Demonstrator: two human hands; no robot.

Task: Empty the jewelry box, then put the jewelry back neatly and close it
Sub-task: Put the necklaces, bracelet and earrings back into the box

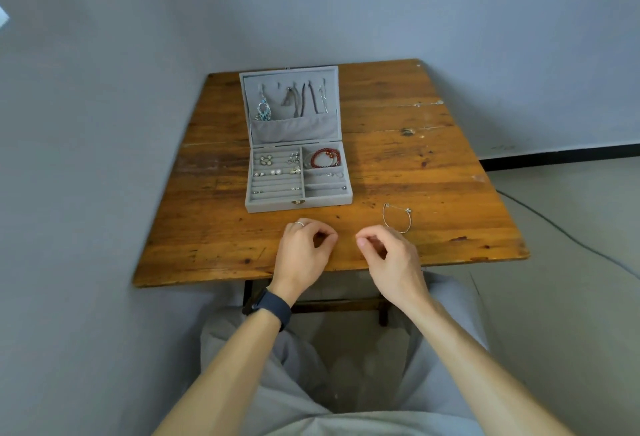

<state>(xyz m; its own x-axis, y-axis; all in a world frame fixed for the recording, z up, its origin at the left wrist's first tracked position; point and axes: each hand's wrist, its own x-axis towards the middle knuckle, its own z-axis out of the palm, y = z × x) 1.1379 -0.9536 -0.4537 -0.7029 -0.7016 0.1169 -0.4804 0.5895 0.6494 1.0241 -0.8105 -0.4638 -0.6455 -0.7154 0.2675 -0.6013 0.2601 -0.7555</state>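
Head view: jewelry box (298, 172) mid-table (433, 158), lid raised at far side, clasp facing person, long axis left-right. Red bead bracelet (325, 157) in rear right compartment. Silver bracelet (397, 217) on wood, right of box, apart. Left hand (304, 245), right hand (388, 252) near front edge, fingers curled, thumb near forefinger; cannot tell whether anything pinched.

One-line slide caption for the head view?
Open jewelry box on wooden table, mostly filled; silver bracelet lies outside; left hand and right hand hover nearby, both curled.
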